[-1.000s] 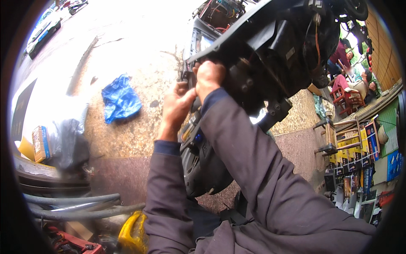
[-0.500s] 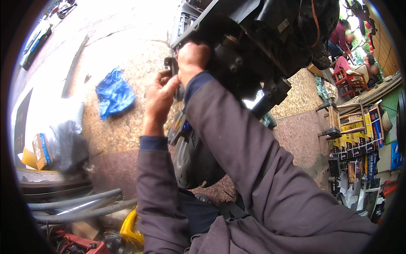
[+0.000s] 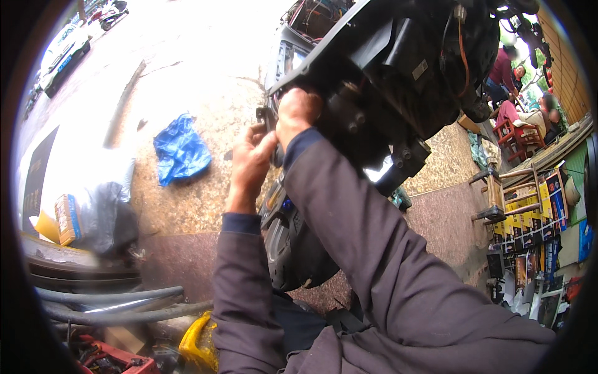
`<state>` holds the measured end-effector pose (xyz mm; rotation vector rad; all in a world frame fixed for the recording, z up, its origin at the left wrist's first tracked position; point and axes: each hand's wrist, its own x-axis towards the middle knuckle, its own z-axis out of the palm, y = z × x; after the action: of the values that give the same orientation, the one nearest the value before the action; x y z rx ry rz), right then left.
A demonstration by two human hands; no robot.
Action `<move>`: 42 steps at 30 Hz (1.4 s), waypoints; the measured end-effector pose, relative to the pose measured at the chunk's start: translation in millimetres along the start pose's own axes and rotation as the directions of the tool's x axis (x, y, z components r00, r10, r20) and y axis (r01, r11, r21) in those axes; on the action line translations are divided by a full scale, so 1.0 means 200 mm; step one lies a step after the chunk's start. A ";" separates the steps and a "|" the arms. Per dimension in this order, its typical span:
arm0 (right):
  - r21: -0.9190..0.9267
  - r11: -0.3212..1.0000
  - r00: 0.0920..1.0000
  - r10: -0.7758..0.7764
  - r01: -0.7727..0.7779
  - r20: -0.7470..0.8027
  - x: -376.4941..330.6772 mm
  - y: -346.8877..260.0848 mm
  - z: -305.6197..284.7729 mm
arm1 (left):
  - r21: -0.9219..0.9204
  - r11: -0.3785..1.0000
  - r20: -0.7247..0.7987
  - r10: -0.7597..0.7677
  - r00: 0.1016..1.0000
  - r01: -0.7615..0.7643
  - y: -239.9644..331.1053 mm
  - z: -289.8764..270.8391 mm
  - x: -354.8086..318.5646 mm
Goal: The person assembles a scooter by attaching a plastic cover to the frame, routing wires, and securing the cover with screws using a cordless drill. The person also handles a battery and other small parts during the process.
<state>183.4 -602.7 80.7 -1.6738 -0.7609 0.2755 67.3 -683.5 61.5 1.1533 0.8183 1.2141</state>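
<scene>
Nearest, at the lower edge, two forearms in dark grey-purple sleeves (image 3: pixel 374 262) rise from the person's body, with a yellow container (image 3: pixel 198 343) and grey hoses (image 3: pixel 112 304) low on the left. Further up, the left hand (image 3: pixel 251 163) is curled, its fingertips pressed against the edge of a black scooter body panel (image 3: pixel 398 68); what it pinches there, if anything, is too small to tell. Just beside it and slightly higher, the right hand (image 3: pixel 298 112) is closed in a fist-like grip on the same panel edge, knuckles toward the camera. The panel fills the upper middle, tilted, with wiring showing at its top. Beneath the hands a dark tyre (image 3: pixel 293 249) sits between the arms. Beyond, on the speckled stone pavement (image 3: pixel 187 206), lies a crumpled blue plastic bag (image 3: pixel 180 149), well apart from the hands. Farther right stand red chairs (image 3: pixel 514 134) and seated people; far left, a parked car (image 3: pixel 62 50).
</scene>
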 end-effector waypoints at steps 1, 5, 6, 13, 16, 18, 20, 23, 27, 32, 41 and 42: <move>0.129 0.991 0.999 0.036 -0.034 -0.011 0.01 0.01 0.01 | 0.034 0.999 -0.022 -0.008 1.000 0.009 0.00 0.00 0.00; 0.562 0.809 0.985 0.159 -0.172 0.072 0.02 0.07 0.03 | 0.012 1.000 0.036 -0.011 0.999 0.011 0.00 0.00 0.00; 0.595 0.791 0.988 0.153 -0.145 0.036 0.02 0.08 0.04 | 0.001 1.000 0.037 -0.025 0.999 0.025 -0.01 0.00 0.00; 0.673 0.702 0.962 0.266 -0.232 0.054 0.01 0.06 0.05 | -0.012 1.000 0.021 -0.029 0.999 0.029 -0.01 -0.01 0.00; 0.667 0.698 0.953 0.298 -0.260 0.060 0.00 0.03 0.03 | -0.017 0.999 0.017 -0.027 0.999 0.028 -0.02 -0.01 0.00; 0.673 0.698 0.956 0.289 -0.245 0.049 0.00 0.01 0.02 | -0.006 1.000 0.013 -0.023 1.000 0.023 -0.02 -0.01 0.00; 0.705 0.682 0.967 0.254 -0.196 0.023 0.01 0.03 0.04 | 0.026 1.000 0.015 -0.017 1.000 0.017 -0.01 -0.01 0.00; 0.685 0.714 0.976 0.217 -0.145 -0.020 0.03 0.10 0.09 | 0.048 0.999 0.033 -0.016 0.999 0.015 0.00 -0.01 0.00; 0.696 0.715 0.993 0.116 -0.073 -0.016 0.08 0.17 0.15 | 0.048 0.999 0.039 -0.003 0.999 0.001 -0.01 -0.01 0.00; 0.304 0.951 0.997 0.066 -0.047 -0.051 0.07 0.18 0.11 | 0.043 0.998 0.039 0.038 0.999 -0.040 -0.05 -0.02 0.02; 0.703 0.660 0.942 0.332 -0.264 0.041 0.04 0.06 0.06 | -0.021 1.000 0.022 0.010 1.000 -0.009 -0.02 -0.02 0.02; 0.682 0.684 0.949 0.313 -0.259 0.047 0.02 0.04 0.05 | -0.030 1.000 0.032 0.005 0.999 -0.004 -0.01 -0.02 0.02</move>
<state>183.8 -593.0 71.3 -1.0660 -0.2630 0.6335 65.6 -678.2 58.4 1.1481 0.7720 1.2045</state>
